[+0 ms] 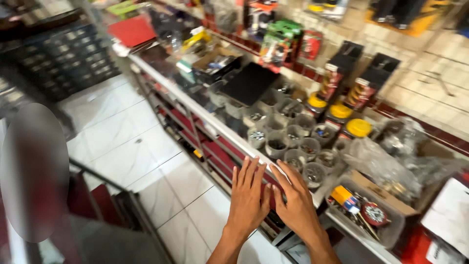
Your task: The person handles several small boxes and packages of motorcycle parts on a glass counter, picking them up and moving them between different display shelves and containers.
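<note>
Head view: left hand (248, 198) and right hand (294, 203) side by side, palms down, fingers spread and released, grasping nothing. Thumbs nearly touching. Both set over the front rail (195, 110) of the bench; contact with the rail not determinable from this angle.

Just beyond the right fingertips: a cluster of small clear cups (293, 142), each holding loose hardware, packed rim to rim on the bench top. Nearest cup close to the right index finger, apart from it.

Recommended handling, as a judgement:
- Keep fingers flat and low when advancing over the rail.
- Approach the nearest cup from the front, not from above the cluster.
- Steady one cup at a time; avoid sweeping across neighbouring rims, likely light and easily tipped.
- Keep the left hand on the rail side as a brace.

To the right of the hands: clear plastic bin (391, 234) with mixed tools and a round red part. Behind it, crumpled clear bags (376, 161).

Below the rail: shelves with red lining (215, 151). Left of the bench: white tiled floor (122, 142).

Further back: yellow-lidded jars (358, 128), then a flat black box (250, 83) beside the cups. Against the wall: packaged coil springs (361, 90). At the far end of the bench: red folder (132, 30).
</note>
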